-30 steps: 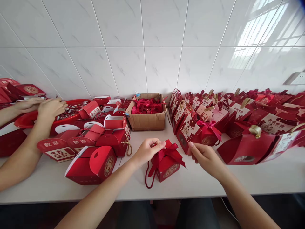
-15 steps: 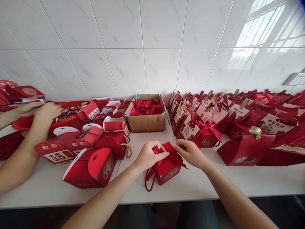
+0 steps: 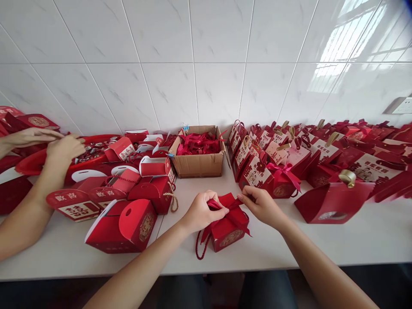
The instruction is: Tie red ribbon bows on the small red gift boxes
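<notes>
A small red gift box (image 3: 228, 234) with a gold emblem on its end stands near the table's front edge. Dark red ribbon (image 3: 236, 216) crosses its top, and a red cord handle hangs at its left. My left hand (image 3: 206, 210) pinches a loop of the ribbon over the box's left side. At the right, my right hand (image 3: 259, 204) pinches another part of the ribbon, which is stretched between the two hands. The middle of the bow is partly behind my left thumb.
Behind stands a cardboard box (image 3: 199, 166) of red ribbons. Several red boxes (image 3: 122, 227) sit at the left, where a co-worker's hands (image 3: 64, 146) are over a red tray (image 3: 32, 162). Rows of gift boxes (image 3: 334, 204) fill the right.
My right hand has moved slightly right, drawing the ribbon out from the middle. More of the box's top shows. The co-worker's hands have moved apart a little.
</notes>
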The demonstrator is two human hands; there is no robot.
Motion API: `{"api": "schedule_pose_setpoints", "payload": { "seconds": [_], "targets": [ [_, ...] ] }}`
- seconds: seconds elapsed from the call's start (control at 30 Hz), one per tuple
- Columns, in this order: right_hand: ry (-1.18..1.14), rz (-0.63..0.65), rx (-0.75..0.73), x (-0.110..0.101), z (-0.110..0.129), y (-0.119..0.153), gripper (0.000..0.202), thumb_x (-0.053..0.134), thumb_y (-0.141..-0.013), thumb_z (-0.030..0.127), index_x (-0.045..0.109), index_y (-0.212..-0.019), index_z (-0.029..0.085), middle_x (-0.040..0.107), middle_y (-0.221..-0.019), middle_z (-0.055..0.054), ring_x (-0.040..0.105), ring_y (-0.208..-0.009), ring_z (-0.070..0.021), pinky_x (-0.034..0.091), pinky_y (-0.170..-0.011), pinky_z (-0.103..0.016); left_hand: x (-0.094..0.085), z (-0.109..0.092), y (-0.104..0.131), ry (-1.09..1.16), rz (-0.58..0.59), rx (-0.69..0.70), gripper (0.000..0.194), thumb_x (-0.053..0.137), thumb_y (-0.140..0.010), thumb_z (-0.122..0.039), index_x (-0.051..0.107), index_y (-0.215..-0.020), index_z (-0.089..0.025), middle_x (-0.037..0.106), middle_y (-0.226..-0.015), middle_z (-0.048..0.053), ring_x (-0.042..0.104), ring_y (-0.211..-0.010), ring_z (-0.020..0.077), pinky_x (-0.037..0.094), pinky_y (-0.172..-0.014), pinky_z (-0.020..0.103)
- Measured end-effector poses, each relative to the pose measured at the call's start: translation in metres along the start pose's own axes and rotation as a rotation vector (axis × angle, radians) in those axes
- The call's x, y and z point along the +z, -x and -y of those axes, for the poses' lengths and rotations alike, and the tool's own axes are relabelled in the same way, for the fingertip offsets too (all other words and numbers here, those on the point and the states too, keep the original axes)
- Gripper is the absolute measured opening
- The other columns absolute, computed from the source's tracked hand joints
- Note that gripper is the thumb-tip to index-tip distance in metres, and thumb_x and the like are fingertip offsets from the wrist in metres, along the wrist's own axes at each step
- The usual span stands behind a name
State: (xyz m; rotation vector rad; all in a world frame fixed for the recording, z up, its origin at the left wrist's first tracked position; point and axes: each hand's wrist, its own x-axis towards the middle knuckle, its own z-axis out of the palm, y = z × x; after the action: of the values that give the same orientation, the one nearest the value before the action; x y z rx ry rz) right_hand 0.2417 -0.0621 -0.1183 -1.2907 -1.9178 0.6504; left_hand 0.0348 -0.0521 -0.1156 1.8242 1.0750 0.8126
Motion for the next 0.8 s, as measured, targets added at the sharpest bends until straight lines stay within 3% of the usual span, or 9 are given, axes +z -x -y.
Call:
{"api": "schedule_pose_setpoints", "payload": {
  "seconds": [0.27, 0.4, 0.47, 0.67, 0.8],
  "targets": [
    [0.003, -0.059, 0.089, -0.002, 0.001, 0.007, 0.036, 0.04, -0.091, 0.048, 0.043, -0.068, 0.02, 0.046, -0.061, 0.002, 0.041, -0.057, -0.0121, 0.033, -0.053, -0.024, -0.001, -0.007, 0.001, 0.084, -0.003, -0.04, 0.028, 0.068, -0.072, -0.036, 0.049, -0.064, -0.017, 0.061, -0.075, 0.002, 0.055, -0.068, 0.0136, 0.043, -0.065, 0.025],
    [-0.003, -0.112, 0.186, -0.014, 0.007, 0.024, 0.046, 0.028, -0.094, 0.054, 0.044, -0.068, 0.02, 0.047, -0.058, 0.002, 0.044, -0.054, -0.0124, 0.034, -0.051, -0.024, -0.005, -0.01, 0.001, 0.171, 0.02, -0.039, 0.034, 0.056, -0.081, -0.045, 0.051, -0.063, -0.016, 0.059, -0.071, 0.001, 0.051, -0.064, 0.0119, 0.041, -0.063, 0.024],
    [-0.006, -0.067, 0.215, -0.019, 0.012, 0.034, 0.051, 0.028, -0.093, 0.057, 0.046, -0.063, 0.019, 0.048, -0.055, 0.001, 0.044, -0.052, -0.0121, 0.034, -0.049, -0.024, -0.006, -0.01, 0.001, 0.184, 0.041, -0.041, 0.036, 0.054, -0.082, -0.046, 0.051, -0.063, -0.016, 0.059, -0.07, 0.001, 0.051, -0.063, 0.012, 0.041, -0.062, 0.024],
    [-0.198, 0.267, 0.408, -0.011, 0.021, 0.052, 0.058, 0.04, -0.086, 0.062, 0.054, -0.055, 0.016, 0.055, -0.051, -0.001, 0.045, -0.04, -0.0088, 0.033, -0.041, -0.022, -0.003, -0.011, 0.002, 0.023, 0.021, -0.016, 0.024, 0.068, -0.072, -0.037, 0.056, -0.069, -0.017, 0.061, -0.072, 0.0, 0.054, -0.066, 0.0131, 0.043, -0.063, 0.024],
    [-0.41, 0.276, 0.426, 0.002, 0.023, 0.057, 0.052, 0.049, -0.082, 0.062, 0.055, -0.059, 0.015, 0.056, -0.051, 0.0, 0.04, -0.034, -0.0058, 0.028, -0.037, -0.02, 0.0, -0.01, 0.002, 0.002, 0.009, -0.025, 0.022, 0.069, -0.072, -0.034, 0.057, -0.07, -0.016, 0.063, -0.076, 0.002, 0.057, -0.07, 0.0141, 0.045, -0.066, 0.025]
  ]
}}
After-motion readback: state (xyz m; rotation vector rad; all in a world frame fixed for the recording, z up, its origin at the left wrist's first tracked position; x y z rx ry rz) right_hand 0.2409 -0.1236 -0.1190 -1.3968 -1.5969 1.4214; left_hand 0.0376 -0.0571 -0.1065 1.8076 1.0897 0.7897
